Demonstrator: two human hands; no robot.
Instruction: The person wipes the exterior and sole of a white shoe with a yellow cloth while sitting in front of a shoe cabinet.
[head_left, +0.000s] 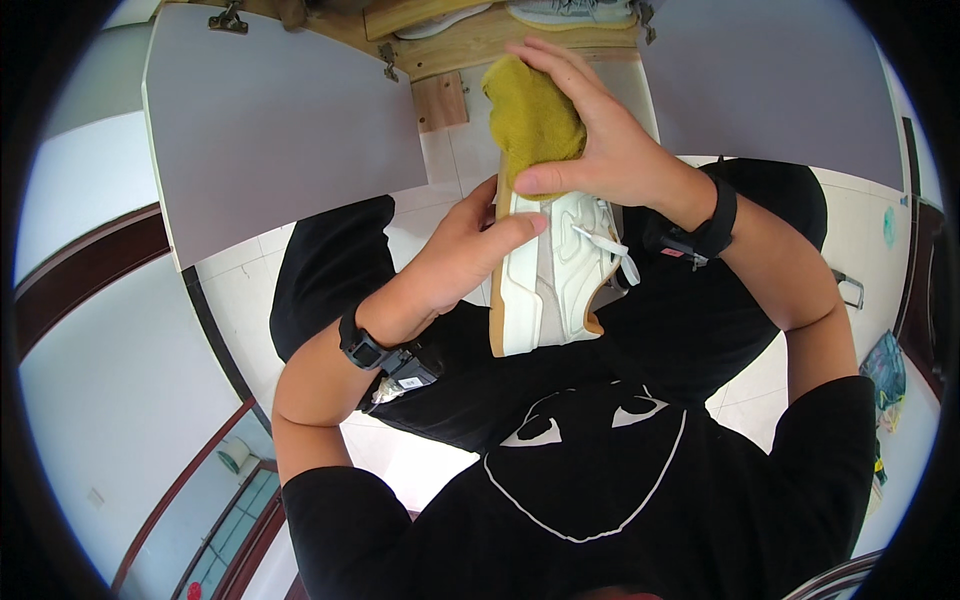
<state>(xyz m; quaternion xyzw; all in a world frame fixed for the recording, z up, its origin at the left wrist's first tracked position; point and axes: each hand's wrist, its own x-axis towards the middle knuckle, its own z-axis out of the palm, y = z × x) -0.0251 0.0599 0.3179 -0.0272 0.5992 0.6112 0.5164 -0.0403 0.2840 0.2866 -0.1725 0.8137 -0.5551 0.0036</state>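
Observation:
A white sneaker (521, 292) with grey panels, a tan sole and white laces is held up above my lap, its side turned towards me and its toe pointing away. My left hand (469, 247) grips it around the sole at mid-length, the thumb on the side panel. A yellow-green cloth (532, 124) covers the toe end. My right hand (600, 135) presses this cloth against the shoe, thumb on the near edge and fingers over the far side. The toe itself is hidden under the cloth.
Two grey cabinet doors (292, 127) (765, 90) stand swung out on either side. Between them, a wooden shelf (480, 49) holds a grey knit sneaker (574, 13) and another pale shoe (442, 22). Bags (883, 371) lie at the far right on the tiled floor (847, 217).

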